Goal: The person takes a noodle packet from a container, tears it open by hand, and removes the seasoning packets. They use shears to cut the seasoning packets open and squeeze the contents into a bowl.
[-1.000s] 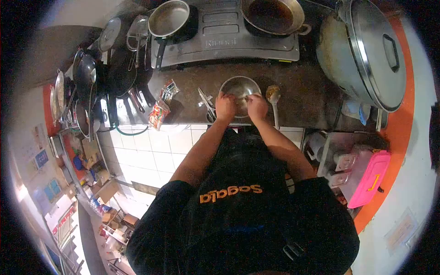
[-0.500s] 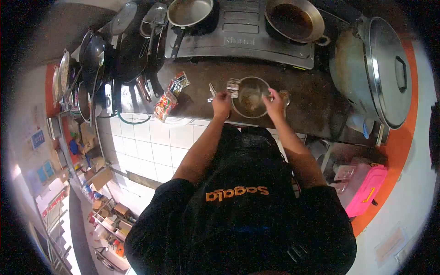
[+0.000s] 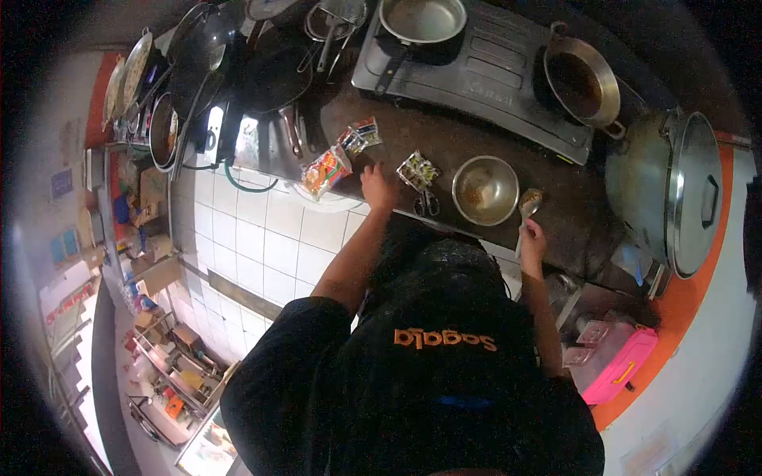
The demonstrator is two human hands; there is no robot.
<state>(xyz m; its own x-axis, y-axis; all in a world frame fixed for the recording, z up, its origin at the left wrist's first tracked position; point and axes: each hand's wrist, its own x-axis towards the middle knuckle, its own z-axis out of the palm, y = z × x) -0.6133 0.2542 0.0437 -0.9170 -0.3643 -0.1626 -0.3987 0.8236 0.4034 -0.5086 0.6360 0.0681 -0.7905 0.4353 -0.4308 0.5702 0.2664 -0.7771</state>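
My left hand (image 3: 379,187) rests at the counter's front edge with its fingers stretched out and nothing visible in them. Just beyond it lie a red-and-orange packet (image 3: 326,171) and a smaller shiny packet (image 3: 361,135). A pair of scissors (image 3: 427,204) with dark handles lies beside an opened, patterned packet (image 3: 417,170). To their right stands a metal mixing bowl (image 3: 490,176) with pale and brown contents at its bottom. Beside the bowl, my right hand (image 3: 533,237) is closed around the handle of a spoon (image 3: 532,205) that bears something brown.
At the back is a gas stove (image 3: 496,75) carrying a saucepan (image 3: 422,20) and a wok (image 3: 583,79) with dark liquid. A large lidded pot (image 3: 647,190) stands at right. Several pans crowd the left, near a black pan (image 3: 274,71). A pink box (image 3: 627,369) sits lower right.
My left hand has moved left, away from the scissors toward the packets. My right hand has left the bowl's rim and taken hold of the spoon. The whole view has turned.
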